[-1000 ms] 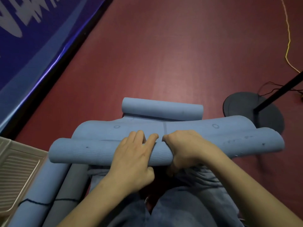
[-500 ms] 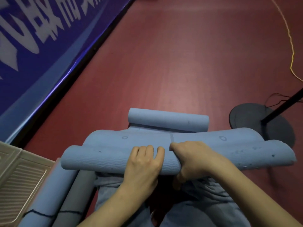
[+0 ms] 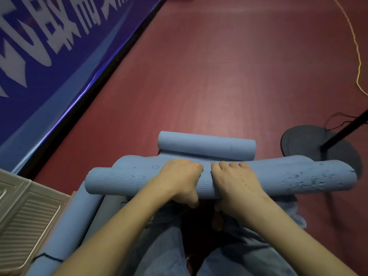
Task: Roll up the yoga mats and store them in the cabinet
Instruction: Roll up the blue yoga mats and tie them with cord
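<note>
A blue yoga mat lies across the red floor in front of my knees, rolled up from the near side into a thick roll. My left hand and my right hand grip the middle of that roll side by side, fingers curled over its top and thumbs underneath. The mat's far end is curled into a smaller roll just beyond my hands. Little flat mat shows between the two rolls. Two rolled mats, one blue and one grey, lie at my lower left.
A beige ribbed cabinet panel is at the left edge. A blue banner wall with white lettering runs along the left. A black round stand base with a pole sits at the right, and a yellow cable trails over the floor.
Both hands have shifted from pressing on the front of the roll to gripping over its top. The roll has grown thicker and moved closer to the far curled end.
</note>
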`<action>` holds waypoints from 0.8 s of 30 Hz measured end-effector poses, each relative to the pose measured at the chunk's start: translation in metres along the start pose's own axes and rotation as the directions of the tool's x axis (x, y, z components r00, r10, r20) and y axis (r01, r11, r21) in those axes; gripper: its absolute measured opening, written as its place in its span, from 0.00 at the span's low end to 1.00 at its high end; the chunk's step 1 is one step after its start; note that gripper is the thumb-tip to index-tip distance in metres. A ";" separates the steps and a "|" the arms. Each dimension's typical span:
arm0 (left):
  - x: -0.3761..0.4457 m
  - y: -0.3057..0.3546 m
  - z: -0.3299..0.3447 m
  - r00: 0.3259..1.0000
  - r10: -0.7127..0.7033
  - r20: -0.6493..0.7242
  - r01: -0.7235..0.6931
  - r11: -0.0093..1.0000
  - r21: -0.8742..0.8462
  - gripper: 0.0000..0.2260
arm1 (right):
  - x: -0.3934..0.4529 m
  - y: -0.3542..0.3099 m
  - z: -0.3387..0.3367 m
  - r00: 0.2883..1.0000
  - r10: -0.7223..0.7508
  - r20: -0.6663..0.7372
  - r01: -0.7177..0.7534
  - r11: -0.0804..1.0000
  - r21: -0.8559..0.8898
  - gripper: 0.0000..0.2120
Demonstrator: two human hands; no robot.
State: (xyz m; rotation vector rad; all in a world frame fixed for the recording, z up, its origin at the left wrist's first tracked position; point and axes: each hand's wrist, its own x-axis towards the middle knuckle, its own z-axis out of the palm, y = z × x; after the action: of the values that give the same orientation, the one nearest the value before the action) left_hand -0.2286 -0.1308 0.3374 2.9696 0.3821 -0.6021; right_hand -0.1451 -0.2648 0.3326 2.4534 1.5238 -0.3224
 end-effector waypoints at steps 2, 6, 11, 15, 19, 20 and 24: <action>-0.001 0.001 0.005 0.999 -0.029 -0.026 0.029 1.000 0.002 0.20 | 0.007 0.001 0.001 1.000 -0.021 0.008 0.021 1.000 -0.023 0.26; -0.004 0.003 0.015 0.990 -0.093 -0.109 0.094 0.996 0.007 0.17 | 0.015 0.008 -0.002 0.996 -0.081 -0.023 0.082 0.996 0.030 0.18; -0.008 0.013 0.027 0.962 -0.136 -0.237 0.133 0.991 -0.028 0.24 | 0.016 0.012 -0.004 0.995 -0.097 0.025 0.095 0.993 0.072 0.17; -0.013 0.012 0.030 0.946 -0.137 -0.294 0.120 0.990 -0.074 0.27 | 0.017 0.011 -0.014 0.985 -0.114 0.128 0.106 0.992 0.072 0.16; -0.016 0.014 0.019 0.949 -0.052 -0.312 0.057 0.998 0.007 0.20 | 0.023 0.014 -0.023 0.963 -0.126 0.238 0.103 0.989 0.108 0.19; -0.017 0.015 0.018 0.948 -0.043 -0.316 0.052 0.998 0.022 0.20 | 0.025 0.016 -0.024 0.957 -0.130 0.258 0.100 0.987 0.128 0.20; -0.020 0.012 0.033 0.921 -0.007 -0.389 0.006 1.000 -0.003 0.19 | 0.030 0.026 -0.027 0.948 -0.127 0.292 0.068 0.977 0.203 0.23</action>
State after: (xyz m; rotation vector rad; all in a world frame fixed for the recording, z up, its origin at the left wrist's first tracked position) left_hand -0.2552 -0.1517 0.3152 3.0766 0.4178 -0.0014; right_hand -0.1072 -0.2415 0.3511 2.3282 1.5417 -0.8590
